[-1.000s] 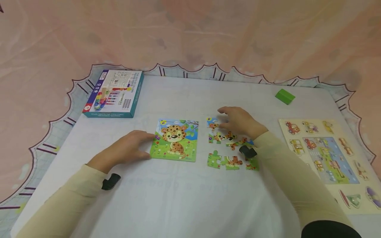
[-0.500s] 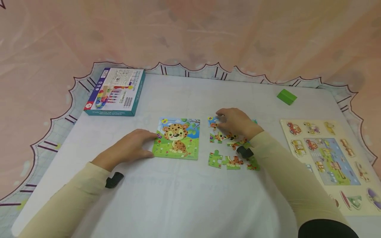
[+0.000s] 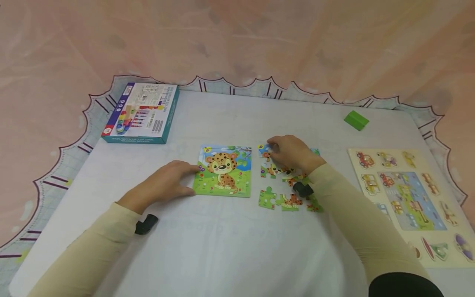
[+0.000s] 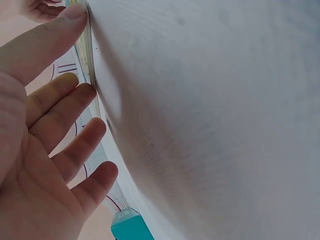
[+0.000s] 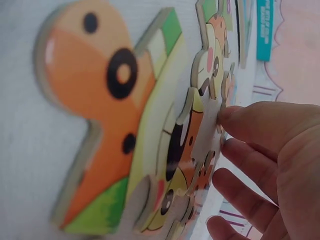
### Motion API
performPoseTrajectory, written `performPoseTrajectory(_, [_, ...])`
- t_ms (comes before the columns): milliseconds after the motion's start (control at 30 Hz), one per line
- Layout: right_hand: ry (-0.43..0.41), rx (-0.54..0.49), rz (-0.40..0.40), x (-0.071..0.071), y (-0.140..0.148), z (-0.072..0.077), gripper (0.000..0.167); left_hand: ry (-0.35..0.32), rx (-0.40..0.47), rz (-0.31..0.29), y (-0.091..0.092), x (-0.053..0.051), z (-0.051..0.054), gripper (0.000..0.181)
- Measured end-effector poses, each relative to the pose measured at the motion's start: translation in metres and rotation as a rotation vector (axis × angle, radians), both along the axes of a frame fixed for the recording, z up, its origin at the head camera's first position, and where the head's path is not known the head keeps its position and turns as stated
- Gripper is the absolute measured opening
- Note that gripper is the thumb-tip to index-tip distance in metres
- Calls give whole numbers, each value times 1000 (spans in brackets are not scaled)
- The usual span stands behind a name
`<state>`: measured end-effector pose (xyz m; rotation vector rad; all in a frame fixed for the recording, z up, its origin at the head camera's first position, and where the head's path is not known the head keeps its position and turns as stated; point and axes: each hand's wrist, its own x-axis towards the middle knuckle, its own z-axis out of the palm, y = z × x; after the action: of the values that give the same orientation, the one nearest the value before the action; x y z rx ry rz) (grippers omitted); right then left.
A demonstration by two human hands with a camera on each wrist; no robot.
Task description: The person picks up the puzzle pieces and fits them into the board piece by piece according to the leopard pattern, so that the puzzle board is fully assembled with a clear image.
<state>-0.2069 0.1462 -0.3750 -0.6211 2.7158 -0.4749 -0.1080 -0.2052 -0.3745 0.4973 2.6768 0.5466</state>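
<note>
A square puzzle board (image 3: 222, 185) with a leopard-cub picture lies mid-table in the head view. My left hand (image 3: 163, 181) touches its left edge with thumb and fingertips, the fingers fairly straight; the left wrist view shows the board's thin edge (image 4: 91, 57) beside them. To its right, loose jigsaw pieces (image 3: 267, 199) of the same cub lie in three rows. Over the top row, my right hand (image 3: 295, 153) has thumb and forefinger drawn together on a puzzle piece (image 5: 220, 124), mostly hidden by the hand. Closer to that wrist camera lies an orange-and-green piece (image 5: 95, 165).
At the back left lies a teal-edged toy box (image 3: 142, 113). A green block (image 3: 356, 120) sits at the back right. On the right is a wooden peg puzzle board (image 3: 441, 236), partly behind the right sleeve. A scalloped cloth border runs round the table.
The leopard board has slid slightly right along with my left hand. My right thumb and forefinger have come closer together over the top row, and that hand has shifted a little left.
</note>
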Motion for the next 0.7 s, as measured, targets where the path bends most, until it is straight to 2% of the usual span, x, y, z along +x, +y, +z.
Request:
performPoseTrajectory(300, [-8, -14, -9, -2, 0, 0, 47, 11, 24, 4, 1, 1, 2, 63])
performPoseTrajectory(467, [-17, -2, -13, -3, -1, 1, 49, -7, 31, 4, 5, -1, 1, 64])
performPoseTrajectory(700, [18, 33, 0, -3, -2, 1, 47, -12, 25, -3, 8, -3, -2, 64])
